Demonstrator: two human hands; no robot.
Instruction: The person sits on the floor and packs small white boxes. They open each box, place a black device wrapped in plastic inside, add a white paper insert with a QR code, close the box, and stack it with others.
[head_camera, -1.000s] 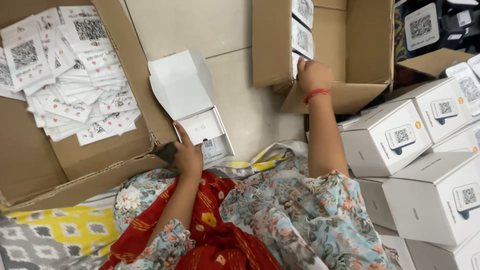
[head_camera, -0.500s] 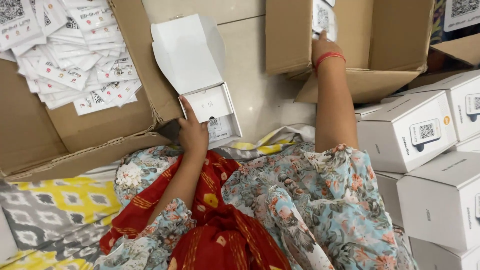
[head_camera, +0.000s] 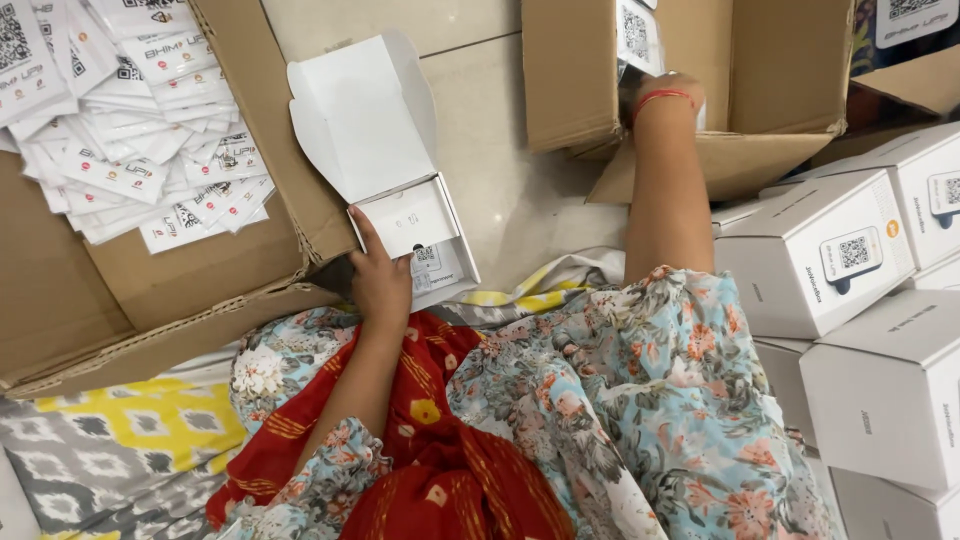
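My left hand (head_camera: 380, 278) rests on the near edge of an open white box (head_camera: 415, 235) that lies on the floor, lid flipped up and back. Inside it show a white insert and a small card. My right hand (head_camera: 660, 92), a red thread round its wrist, reaches into a brown cardboard carton (head_camera: 790, 70) at the top right. Its fingers are hidden behind the carton wall, close to an upright white card (head_camera: 638, 32) with a printed code.
A large brown carton (head_camera: 180, 290) at the left holds several loose white printed cards (head_camera: 140, 150). Stacked closed white boxes (head_camera: 840, 255) stand at the right. Floral cloth covers my lap, and a yellow and grey patterned mat (head_camera: 110, 440) lies at the bottom left.
The view has shifted, so everything sits lower and further left in frame. My right hand has gone deeper into the carton at the top right. My left hand stays on the open white box.
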